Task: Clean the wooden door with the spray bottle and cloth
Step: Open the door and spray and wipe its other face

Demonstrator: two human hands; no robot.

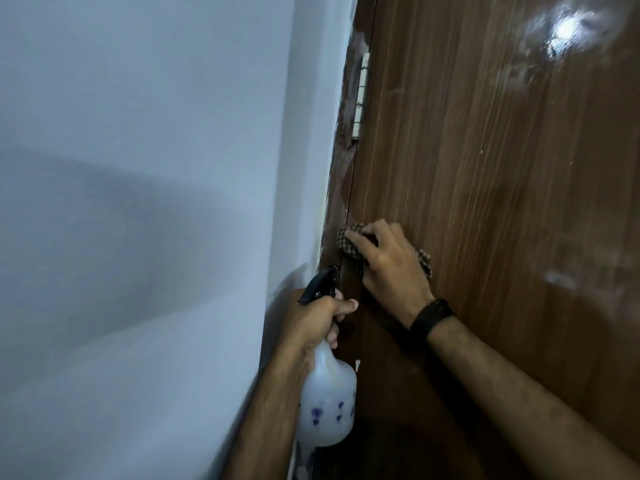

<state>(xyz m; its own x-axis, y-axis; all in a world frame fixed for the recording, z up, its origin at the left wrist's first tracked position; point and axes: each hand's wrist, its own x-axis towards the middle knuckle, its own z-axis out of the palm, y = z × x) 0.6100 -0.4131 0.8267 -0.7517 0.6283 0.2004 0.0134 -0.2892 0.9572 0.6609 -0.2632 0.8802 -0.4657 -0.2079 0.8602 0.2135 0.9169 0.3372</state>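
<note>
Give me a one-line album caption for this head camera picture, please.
Right hand presses a checked cloth to the wooden door below its hinge; left hand grips the spray bottle.

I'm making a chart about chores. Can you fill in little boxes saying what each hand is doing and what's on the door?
Left hand: grips the neck of the translucent white plastic spray bottle
Right hand: presses the brown checked cloth on the brown wooden door
Cloth spot: near the hinge-side edge, below the pale metal hinge
Door surface: whitish smears
Wrist: black band
</note>
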